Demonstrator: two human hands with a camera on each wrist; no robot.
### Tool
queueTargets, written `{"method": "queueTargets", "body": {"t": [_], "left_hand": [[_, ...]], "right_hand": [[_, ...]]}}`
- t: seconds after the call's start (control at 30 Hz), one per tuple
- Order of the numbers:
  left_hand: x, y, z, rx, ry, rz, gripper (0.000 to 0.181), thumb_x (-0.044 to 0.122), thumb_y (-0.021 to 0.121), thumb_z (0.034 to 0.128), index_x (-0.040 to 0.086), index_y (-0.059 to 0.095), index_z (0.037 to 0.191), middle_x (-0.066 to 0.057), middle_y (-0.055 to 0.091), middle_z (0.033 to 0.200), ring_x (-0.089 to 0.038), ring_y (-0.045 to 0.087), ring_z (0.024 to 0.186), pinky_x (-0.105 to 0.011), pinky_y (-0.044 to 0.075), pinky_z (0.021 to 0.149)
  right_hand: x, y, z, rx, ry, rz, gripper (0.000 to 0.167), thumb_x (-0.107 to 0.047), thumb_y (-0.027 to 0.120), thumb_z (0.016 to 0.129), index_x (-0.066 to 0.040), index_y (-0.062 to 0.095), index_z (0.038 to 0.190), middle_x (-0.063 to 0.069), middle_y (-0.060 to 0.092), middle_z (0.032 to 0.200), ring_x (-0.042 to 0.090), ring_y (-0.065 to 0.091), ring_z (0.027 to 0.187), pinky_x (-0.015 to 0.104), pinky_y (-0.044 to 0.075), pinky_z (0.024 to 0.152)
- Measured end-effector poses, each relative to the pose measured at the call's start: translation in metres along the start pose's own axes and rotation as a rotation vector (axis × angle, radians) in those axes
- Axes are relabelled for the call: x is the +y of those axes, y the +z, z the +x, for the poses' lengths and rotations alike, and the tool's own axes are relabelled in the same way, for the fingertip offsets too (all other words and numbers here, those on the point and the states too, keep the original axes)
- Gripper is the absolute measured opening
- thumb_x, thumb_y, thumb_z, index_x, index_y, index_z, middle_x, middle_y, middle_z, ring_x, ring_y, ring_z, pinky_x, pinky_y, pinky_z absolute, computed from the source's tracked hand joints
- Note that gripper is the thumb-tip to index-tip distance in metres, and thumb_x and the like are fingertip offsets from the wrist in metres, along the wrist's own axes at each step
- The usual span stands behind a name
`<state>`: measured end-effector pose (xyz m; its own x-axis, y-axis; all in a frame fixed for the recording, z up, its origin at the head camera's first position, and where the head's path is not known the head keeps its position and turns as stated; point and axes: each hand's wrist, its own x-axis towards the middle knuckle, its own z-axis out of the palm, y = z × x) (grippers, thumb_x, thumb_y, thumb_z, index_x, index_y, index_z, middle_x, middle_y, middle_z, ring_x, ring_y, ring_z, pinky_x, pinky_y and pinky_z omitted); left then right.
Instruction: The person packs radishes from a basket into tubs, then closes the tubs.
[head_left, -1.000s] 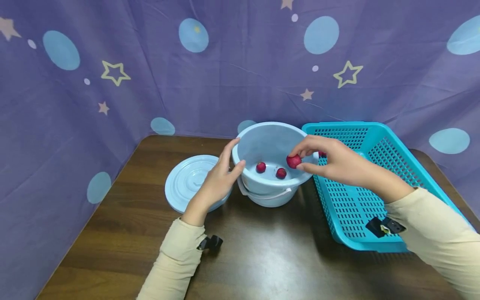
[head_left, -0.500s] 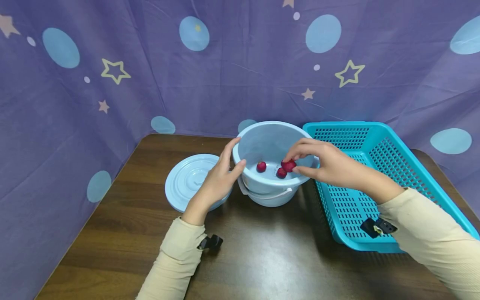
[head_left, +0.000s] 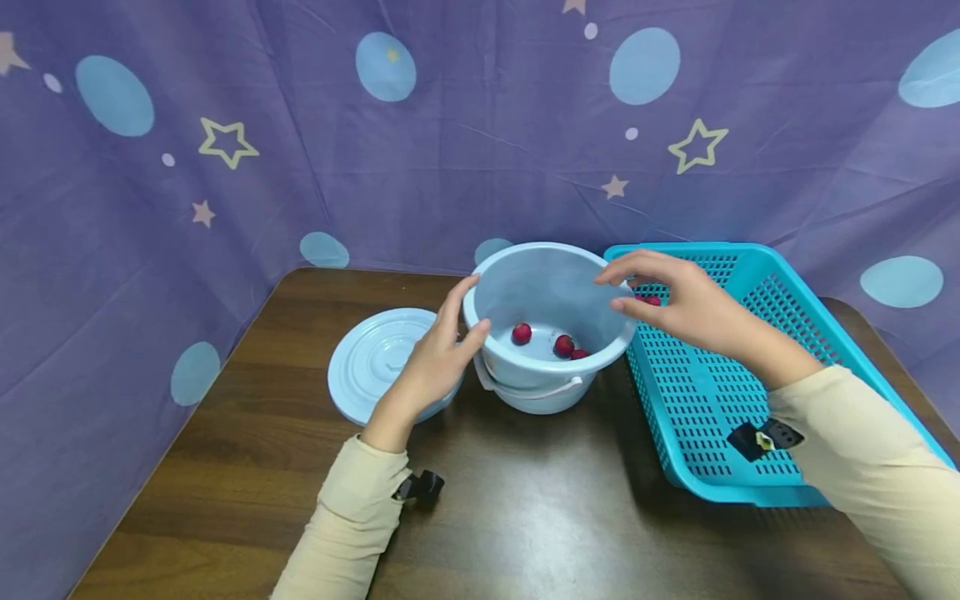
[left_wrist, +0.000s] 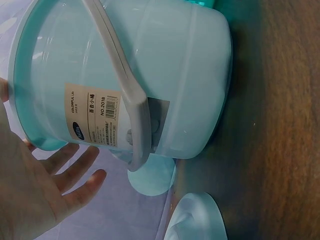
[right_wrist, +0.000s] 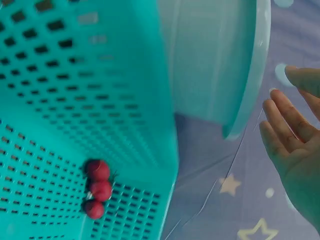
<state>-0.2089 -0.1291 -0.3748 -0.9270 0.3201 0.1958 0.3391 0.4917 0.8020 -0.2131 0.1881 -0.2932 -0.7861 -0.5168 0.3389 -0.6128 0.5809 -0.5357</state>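
A pale blue bucket (head_left: 536,387) stands upright, its handle hanging down in front. Inside lie three small, round red fruits (head_left: 521,334), their exact kind unclear; the bucket's near wall partly covers one. My left hand (head_left: 438,358) touches the left rim with thumb and forefinger, and its other fingers stretch loosely outside in the left wrist view. Over the gap between the bucket's right rim and the turquoise basket (head_left: 697,487), my right hand (head_left: 675,300) hovers with nothing between its parted fingers. Three more red fruits (right_wrist: 101,191) lie in a corner of the basket in the right wrist view.
A pale blue round lid (head_left: 367,367) lies on the wooden table (head_left: 480,517) left of the bucket, partly behind my left hand. The basket stands close to the bucket's right side. A purple patterned curtain (head_left: 480,150) hangs behind the table.
My right hand has lowered a red fruit into the bucket, let go of it and drawn back up to the right. The left hand stays at the rim.
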Motion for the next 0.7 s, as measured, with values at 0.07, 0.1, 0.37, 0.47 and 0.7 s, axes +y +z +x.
{"method": "queueTargets", "body": {"t": [0.07,0.1,0.37,0.47,0.7], "left_hand": [[0.000,0.000,0.000,0.000,0.001,-0.003,0.062,0.054,0.041,0.1010,0.043,0.013,0.156,0.003,0.015,0.163,-0.033,0.034,0.140,-0.066,0.033,0.101],[0.000,0.000,0.000,-0.001,0.002,-0.005,0.063,0.055,0.041,0.1009,0.043,0.013,0.156,0.003,0.014,0.163,-0.033,0.034,0.140,-0.066,0.033,0.101],[0.000,0.000,0.000,-0.004,0.014,-0.010,0.066,0.062,0.038,0.0991,0.041,0.013,0.156,0.004,0.014,0.163,-0.031,0.032,0.141,-0.065,0.033,0.102],[0.000,0.001,0.000,-0.003,0.015,-0.007,0.067,0.063,0.038,0.0987,0.040,0.013,0.156,0.004,0.014,0.163,-0.031,0.032,0.141,-0.065,0.033,0.102],[-0.001,0.000,0.001,0.002,0.017,-0.004,0.064,0.056,0.040,0.1007,0.040,0.013,0.157,0.003,0.015,0.163,-0.031,0.033,0.141,-0.065,0.033,0.102]], "right_hand": [[0.006,-0.002,0.000,0.011,0.049,0.021,0.031,-0.007,0.072,0.091,-0.011,0.069,0.121,0.000,0.063,0.122,0.018,0.058,0.110,0.047,0.048,0.093],[0.010,-0.002,-0.001,0.016,0.076,0.030,0.029,-0.008,0.070,0.093,-0.012,0.068,0.122,0.000,0.063,0.122,0.020,0.059,0.110,0.047,0.049,0.093],[0.048,-0.005,-0.005,0.012,0.260,0.024,0.029,-0.015,0.062,0.099,-0.007,0.065,0.127,0.012,0.060,0.129,0.035,0.059,0.115,0.058,0.045,0.094],[0.061,-0.006,-0.005,-0.007,0.313,0.004,0.030,-0.015,0.059,0.101,-0.004,0.063,0.128,0.016,0.061,0.128,0.037,0.060,0.111,0.059,0.045,0.093],[0.083,-0.003,-0.001,-0.089,0.392,0.014,0.031,-0.014,0.057,0.101,-0.002,0.062,0.129,0.020,0.061,0.124,0.040,0.061,0.108,0.057,0.048,0.089]]}}
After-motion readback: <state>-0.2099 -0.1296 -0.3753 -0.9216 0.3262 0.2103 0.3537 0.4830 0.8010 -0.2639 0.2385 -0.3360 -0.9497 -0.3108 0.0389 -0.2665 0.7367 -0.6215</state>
